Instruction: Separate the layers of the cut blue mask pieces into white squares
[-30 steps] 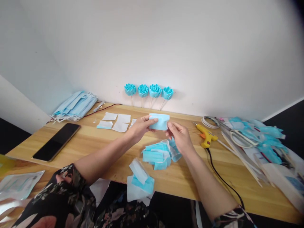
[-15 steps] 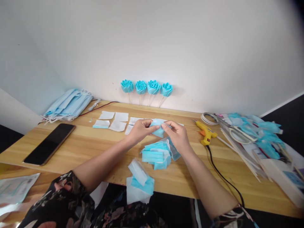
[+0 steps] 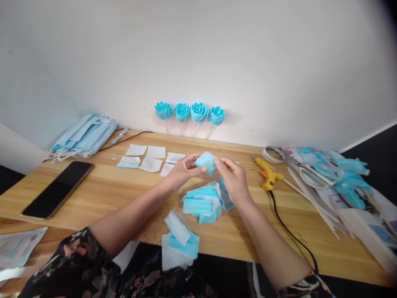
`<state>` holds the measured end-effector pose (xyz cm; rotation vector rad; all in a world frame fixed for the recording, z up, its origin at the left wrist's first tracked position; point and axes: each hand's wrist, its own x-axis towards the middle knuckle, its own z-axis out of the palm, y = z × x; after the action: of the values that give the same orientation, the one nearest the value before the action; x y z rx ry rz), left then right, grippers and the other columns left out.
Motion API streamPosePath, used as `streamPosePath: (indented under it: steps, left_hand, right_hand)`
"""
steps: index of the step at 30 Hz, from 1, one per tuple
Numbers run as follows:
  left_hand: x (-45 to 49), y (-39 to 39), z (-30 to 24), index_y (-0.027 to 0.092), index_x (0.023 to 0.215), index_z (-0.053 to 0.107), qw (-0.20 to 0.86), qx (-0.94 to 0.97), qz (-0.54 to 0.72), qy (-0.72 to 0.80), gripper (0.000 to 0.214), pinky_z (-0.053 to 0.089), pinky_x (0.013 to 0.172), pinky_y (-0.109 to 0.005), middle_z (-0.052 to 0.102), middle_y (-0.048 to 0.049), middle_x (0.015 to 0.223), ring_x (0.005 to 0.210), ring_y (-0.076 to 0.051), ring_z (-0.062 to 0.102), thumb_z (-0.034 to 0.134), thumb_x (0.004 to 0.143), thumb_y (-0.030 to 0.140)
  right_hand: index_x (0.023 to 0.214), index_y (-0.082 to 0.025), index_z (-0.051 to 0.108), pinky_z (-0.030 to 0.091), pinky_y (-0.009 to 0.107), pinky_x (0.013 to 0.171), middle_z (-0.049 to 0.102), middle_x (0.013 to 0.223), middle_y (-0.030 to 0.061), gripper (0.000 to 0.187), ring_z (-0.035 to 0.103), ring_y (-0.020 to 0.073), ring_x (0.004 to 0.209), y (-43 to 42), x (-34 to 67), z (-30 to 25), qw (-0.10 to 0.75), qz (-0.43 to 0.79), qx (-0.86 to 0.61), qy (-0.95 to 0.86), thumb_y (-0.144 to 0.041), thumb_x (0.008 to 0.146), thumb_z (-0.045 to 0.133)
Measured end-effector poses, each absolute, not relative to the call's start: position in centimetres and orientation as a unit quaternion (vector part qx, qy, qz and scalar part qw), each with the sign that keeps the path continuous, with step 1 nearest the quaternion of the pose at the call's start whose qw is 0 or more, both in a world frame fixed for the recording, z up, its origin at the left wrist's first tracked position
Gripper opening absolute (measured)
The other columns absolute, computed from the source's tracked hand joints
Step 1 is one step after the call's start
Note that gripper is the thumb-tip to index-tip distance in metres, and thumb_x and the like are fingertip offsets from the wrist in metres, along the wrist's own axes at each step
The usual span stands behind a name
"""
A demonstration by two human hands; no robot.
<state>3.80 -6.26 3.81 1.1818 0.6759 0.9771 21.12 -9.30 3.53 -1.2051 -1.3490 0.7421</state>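
Observation:
Between my two hands, above the table, is a small light-blue piece of mask fabric (image 3: 206,163). My left hand (image 3: 188,169) pinches its left edge between thumb and fingers. On the other side, my right hand (image 3: 230,174) grips the right corner. Just below them lies a loose pile of cut blue mask pieces (image 3: 201,203), partly beside my right wrist. Nearer to me, more blue and white fabric pieces (image 3: 180,244) rest at the table's front edge. White fabric squares (image 3: 151,164) are laid out flat to the left of my hands.
Four-petalled-looking detail aside, several blue fabric roses (image 3: 190,111) on sticks lean on the wall. A mask stack (image 3: 85,135) and a phone (image 3: 57,189) are at left. At right are a yellow glue gun (image 3: 269,174), a cable coil (image 3: 273,155), scissors (image 3: 316,176) and blue scraps (image 3: 349,182).
The fabric piece has been turned so that a flatter, pointed face shows. My hands have moved slightly apart around it. The whole view has shifted a little.

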Motion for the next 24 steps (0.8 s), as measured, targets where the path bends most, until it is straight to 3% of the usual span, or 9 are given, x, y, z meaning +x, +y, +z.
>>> streamPosePath:
  steps: [8,16,24]
  left_hand:
    - [3.6,-5.8,3.4,0.013,0.096,0.066,0.666,0.503,0.460,0.303,0.031,0.049,0.067,-0.025,0.068,-0.0017,0.081,0.069,-0.011,0.061,0.078,0.071,0.027]
    - [3.3,-6.0,4.4,0.016,0.110,0.062,0.619,0.532,0.479,0.324,0.035,0.047,0.065,-0.025,0.067,-0.0017,0.082,0.069,-0.012,0.058,0.070,0.076,0.022]
    - [3.2,-6.2,4.6,0.018,0.125,0.053,0.601,0.549,0.479,0.328,0.045,0.044,0.066,-0.025,0.064,0.0007,0.077,0.066,-0.011,0.056,0.063,0.082,0.023]
  right_hand:
    - [0.070,-0.020,0.067,0.041,0.026,0.066,0.059,0.069,-0.0007,0.030,0.050,0.0147,0.069,-9.4,21.0,3.6,0.566,0.360,-0.515,-0.534,-0.046,0.086,0.064]
    - [0.070,-0.021,0.067,0.043,0.027,0.067,0.063,0.069,-0.0008,0.024,0.054,0.0154,0.067,-9.8,20.5,4.8,0.522,0.420,-0.509,-0.541,-0.043,0.078,0.070]
    - [0.070,-0.021,0.065,0.040,0.027,0.066,0.059,0.068,-0.0015,0.025,0.051,0.0147,0.067,-9.7,20.6,4.3,0.509,0.412,-0.507,-0.561,-0.042,0.083,0.065]
